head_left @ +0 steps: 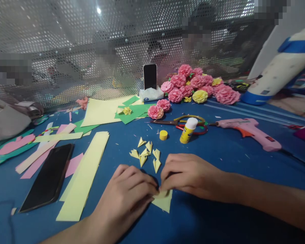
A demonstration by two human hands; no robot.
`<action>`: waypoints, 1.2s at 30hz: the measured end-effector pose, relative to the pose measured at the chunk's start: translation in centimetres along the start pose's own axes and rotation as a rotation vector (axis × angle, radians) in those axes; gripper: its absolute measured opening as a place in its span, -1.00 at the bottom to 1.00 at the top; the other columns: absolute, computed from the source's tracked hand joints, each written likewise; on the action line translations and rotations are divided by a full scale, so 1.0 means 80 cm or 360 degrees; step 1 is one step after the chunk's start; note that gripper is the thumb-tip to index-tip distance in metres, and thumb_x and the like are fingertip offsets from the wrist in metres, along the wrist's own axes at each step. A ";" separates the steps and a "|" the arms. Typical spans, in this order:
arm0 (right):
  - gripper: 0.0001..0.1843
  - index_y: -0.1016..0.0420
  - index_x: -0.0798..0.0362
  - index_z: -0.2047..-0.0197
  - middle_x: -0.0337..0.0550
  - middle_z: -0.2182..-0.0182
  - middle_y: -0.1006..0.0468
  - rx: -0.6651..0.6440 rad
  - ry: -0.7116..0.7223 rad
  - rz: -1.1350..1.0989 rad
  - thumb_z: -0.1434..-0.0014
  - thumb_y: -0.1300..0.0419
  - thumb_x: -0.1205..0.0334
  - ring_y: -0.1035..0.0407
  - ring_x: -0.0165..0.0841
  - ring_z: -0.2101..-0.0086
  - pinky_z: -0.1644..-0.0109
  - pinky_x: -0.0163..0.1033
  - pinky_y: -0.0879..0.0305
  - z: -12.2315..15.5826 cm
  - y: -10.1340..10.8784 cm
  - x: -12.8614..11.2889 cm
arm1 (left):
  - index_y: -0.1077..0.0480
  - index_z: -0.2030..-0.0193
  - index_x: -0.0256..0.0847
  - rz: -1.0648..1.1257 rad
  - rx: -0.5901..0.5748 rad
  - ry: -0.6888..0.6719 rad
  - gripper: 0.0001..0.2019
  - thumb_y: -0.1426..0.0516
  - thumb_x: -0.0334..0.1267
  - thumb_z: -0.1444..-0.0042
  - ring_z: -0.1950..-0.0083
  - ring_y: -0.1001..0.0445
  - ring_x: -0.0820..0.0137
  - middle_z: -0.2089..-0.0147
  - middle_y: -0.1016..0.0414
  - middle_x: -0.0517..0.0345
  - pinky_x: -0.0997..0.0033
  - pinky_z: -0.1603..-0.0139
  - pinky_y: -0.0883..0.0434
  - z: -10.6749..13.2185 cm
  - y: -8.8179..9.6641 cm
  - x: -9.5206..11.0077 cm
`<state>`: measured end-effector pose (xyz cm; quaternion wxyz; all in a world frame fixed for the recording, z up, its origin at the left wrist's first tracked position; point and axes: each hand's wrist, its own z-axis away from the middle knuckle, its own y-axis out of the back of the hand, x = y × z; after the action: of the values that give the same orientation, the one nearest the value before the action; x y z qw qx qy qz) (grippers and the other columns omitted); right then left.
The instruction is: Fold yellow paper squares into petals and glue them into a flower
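Note:
A small piece of pale yellow paper (164, 202) lies on the blue tabletop, its upper edge under my fingertips. My left hand (132, 189) grips it from the left with curled fingers. From the right, my right hand (185, 171) pinches the same piece, and the two hands' fingertips nearly meet. Part of the paper is covered by the fingers. Just beyond my hands sit several small folded yellow paper pieces (143, 154). Behind them stand an uncapped glue stick (187, 132) and its yellow cap (163, 135).
Yellow paper strips (85, 176) and a dark phone (48, 176) lie at left. Scissors (193, 123) and a pink glue gun (251, 130) lie at right. Pink and yellow paper flowers (178, 95) are piled at the back, beside an upright phone (150, 76) before a perforated metal screen (78, 67).

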<state>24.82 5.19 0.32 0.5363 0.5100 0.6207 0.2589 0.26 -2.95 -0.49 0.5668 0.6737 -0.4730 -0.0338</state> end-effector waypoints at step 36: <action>-0.73 -0.51 0.08 -0.01 -0.12 0.05 -0.60 -0.0143 0.0257 0.0243 -0.46 -0.04 0.16 -0.35 -0.26 0.05 0.10 -0.11 -0.16 0.005 0.011 -0.009 | -0.53 0.01 -0.12 -0.0557 0.0059 -0.0542 -0.72 0.03 -0.31 -0.49 0.10 -0.49 0.37 0.09 -0.65 0.27 0.25 0.02 -0.19 0.003 0.008 0.005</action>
<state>25.46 4.71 1.25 0.4856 0.5086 0.6091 0.3668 -0.06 -3.35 0.12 0.4518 0.7404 -0.4382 -0.2358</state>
